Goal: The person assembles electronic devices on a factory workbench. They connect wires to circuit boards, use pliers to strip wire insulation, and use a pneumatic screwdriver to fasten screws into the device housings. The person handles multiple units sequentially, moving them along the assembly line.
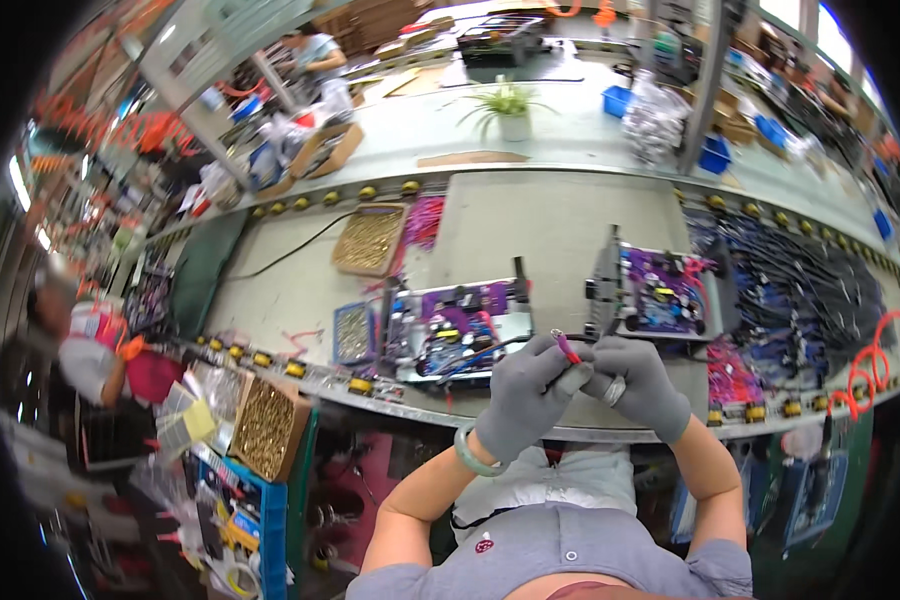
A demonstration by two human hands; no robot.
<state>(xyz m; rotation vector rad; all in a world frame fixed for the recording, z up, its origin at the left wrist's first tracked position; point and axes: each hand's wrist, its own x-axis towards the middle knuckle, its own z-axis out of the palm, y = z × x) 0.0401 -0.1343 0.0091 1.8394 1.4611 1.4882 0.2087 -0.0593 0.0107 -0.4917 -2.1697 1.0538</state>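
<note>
My gloved left hand (pixel 532 395) pinches a short red and purple wire (pixel 566 347), whose small metal end sticks up past the fingers. Against it, my gloved right hand (pixel 642 388) is closed, fingertips touching the left ones. A silvery patch shows at its fingers; what it grips is hidden. Beyond my left hand lies an open unit with a purple circuit board (pixel 460 325) in a pale metal frame. A second such unit with a purple board (pixel 662 292) sits past my right hand. A dark cable (pixel 482 352) runs from the left unit toward my left hand.
A carton of brass-coloured parts (pixel 370 240) and a blue tray of small metal parts (pixel 353 334) stand at left. Dark cables (pixel 795 275) and red-purple wires (pixel 735 375) are piled at right. Another brass-filled carton (pixel 267 425) stands lower left. A co-worker (pixel 95 350) is at far left.
</note>
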